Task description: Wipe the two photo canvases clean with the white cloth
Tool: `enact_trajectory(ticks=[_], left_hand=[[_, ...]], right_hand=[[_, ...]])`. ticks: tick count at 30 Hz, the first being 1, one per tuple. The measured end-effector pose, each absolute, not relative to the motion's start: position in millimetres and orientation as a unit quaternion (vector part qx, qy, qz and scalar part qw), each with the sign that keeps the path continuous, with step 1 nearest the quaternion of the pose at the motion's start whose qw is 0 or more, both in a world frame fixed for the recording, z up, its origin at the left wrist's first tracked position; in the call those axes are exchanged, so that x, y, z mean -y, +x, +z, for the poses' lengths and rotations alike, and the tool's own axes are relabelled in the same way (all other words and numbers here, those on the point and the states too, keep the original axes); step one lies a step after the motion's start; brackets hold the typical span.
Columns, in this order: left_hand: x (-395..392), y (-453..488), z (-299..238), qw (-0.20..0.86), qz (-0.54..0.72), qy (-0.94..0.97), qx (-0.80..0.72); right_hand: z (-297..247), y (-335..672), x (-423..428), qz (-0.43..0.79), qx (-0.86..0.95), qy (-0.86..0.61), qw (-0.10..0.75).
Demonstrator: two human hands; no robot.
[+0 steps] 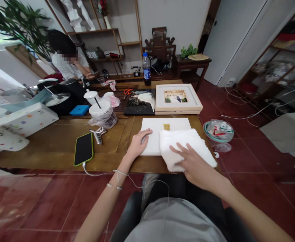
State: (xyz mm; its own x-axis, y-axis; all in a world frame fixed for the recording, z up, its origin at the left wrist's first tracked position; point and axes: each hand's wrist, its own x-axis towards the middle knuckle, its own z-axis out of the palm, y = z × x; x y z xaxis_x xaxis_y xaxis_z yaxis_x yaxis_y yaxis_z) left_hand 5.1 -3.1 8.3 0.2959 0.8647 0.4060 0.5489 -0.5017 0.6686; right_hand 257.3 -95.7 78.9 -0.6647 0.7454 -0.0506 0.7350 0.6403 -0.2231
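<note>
A flat white panel with a small gold-coloured hanger plate near its upper middle lies on the wooden table in front of me. My left hand rests on the panel's left edge, its fingers stretched out. A fluffy white cloth covers the right part of the panel and reaches past its near edge. My right hand lies on this cloth with the fingers spread. Beyond the panel are a framed photo in pale wood and a dark picture panel.
On the table are a green-cased phone on a white cable, crumpled foil, a lidded cup, orange-handled scissors and a bottle. A basket stands right. Another person sits back left.
</note>
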Motion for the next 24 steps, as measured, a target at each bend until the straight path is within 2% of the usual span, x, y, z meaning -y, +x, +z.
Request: enact_trajectory(ticks=[7,12,18,24], left_hand=[[3,5,9,0.204,0.383,0.778,-0.455],[4,5,11,0.211,0.385,0.774,-0.457],[3,5,9,0.219,0.389,0.771,-0.454],[2,5,5,0.217,0.393,0.773,-0.447]], right_hand=[[75,277,86,0.157,0.886,-0.43,0.078],[66,267,34,0.106,0.872,-0.472,0.076],[53,232,8,-0.038,0.809,-0.578,0.094],[51,240,37,-0.011,0.854,-0.515,0.072]])
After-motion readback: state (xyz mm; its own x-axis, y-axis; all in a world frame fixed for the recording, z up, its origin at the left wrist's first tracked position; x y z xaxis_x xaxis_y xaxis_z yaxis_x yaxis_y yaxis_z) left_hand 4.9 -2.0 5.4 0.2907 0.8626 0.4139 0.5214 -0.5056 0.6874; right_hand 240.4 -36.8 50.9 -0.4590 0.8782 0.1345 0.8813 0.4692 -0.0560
